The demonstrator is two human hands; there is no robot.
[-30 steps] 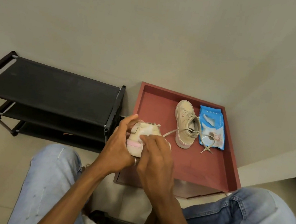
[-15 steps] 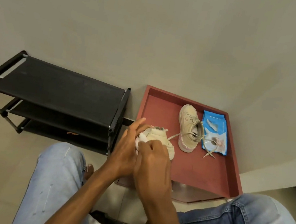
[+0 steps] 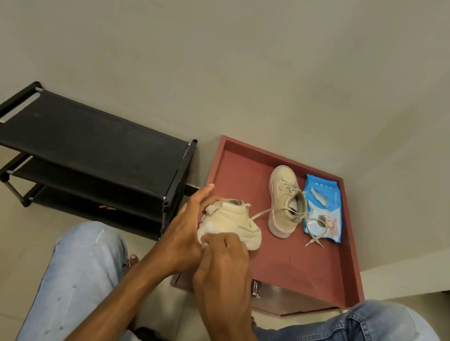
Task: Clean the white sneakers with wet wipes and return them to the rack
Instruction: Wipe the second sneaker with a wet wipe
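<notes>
My left hand (image 3: 186, 228) grips a small cream-white sneaker (image 3: 236, 219) by its heel side, holding it over the near left edge of the red tray (image 3: 328, 269). My right hand (image 3: 224, 267) presses a white wet wipe (image 3: 205, 232) against the sneaker's side, fingers curled on the wipe. The second sneaker (image 3: 285, 201) lies on the tray, toe pointing away, laces loose. Beside it on the right lies the blue wet-wipe pack (image 3: 323, 206). The black shoe rack (image 3: 83, 149) stands to the left with nothing on its top shelf.
The rack and tray stand against a plain beige wall. The tray tops a low red cabinet with a metal handle (image 3: 255, 289). My knees in blue jeans (image 3: 81, 274) frame the bottom of the view, with tiled floor below the rack.
The sneaker has turned in my hands, its side and toe now facing right. My right hand has slid lower along it with the wipe. The camera has drifted slightly.
</notes>
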